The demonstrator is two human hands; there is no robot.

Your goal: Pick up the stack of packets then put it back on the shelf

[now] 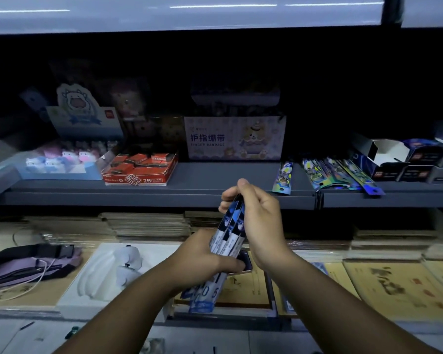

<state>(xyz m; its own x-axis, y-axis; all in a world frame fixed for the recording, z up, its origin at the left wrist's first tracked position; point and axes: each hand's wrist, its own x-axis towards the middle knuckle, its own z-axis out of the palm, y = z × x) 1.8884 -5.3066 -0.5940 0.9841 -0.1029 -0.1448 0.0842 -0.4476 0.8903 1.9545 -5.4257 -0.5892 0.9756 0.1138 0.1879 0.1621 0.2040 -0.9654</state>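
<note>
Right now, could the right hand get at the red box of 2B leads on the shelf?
Probably not at once: the right hand pinches the pen packs, and the red box sits far left, though nothing blocks it.

1. Grey shelf (pixel 202 180): red 2B box (pixel 138 169) at left centre, finger bandage box (pixel 234 137) behind it to the right.
2. Blue tray of animal figures (pixel 59 162) at far left.
3. Long printed packets (pixel 343 172) lie at right.
4. Lower level: purple bag (pixel 28 264), white tray (pixel 105 272).
</note>
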